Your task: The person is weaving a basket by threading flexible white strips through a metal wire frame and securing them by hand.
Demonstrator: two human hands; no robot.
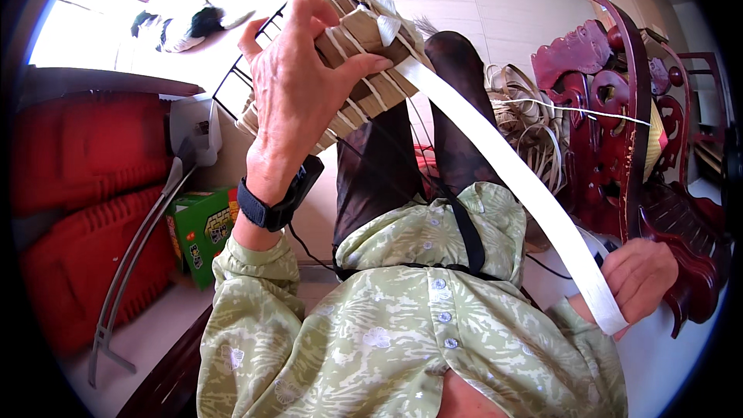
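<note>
My left hand (286, 97) grips a partly woven basket (370, 93) with a black wire frame, its thumb pressed on the near side and its fingers over the wires. Tan and brown bands cross paler cords on the weave. A flat white strip (507, 162) runs from the basket beside my left thumb, in a long curve down to the right. The strip's lower end is in my right hand (638, 275), whose fingers are closed round it. The basket is tilted above my knees. Its far side and inside are mostly hidden.
A heap of coiled tan strips (534, 112) lies right of my knees, beside a dark red carved wooden chair (635, 124). On the left are red cushions (93, 147), a green box (201, 228) and a grey curved stand (128, 279). A black-and-white animal (182, 29) lies on the floor beyond.
</note>
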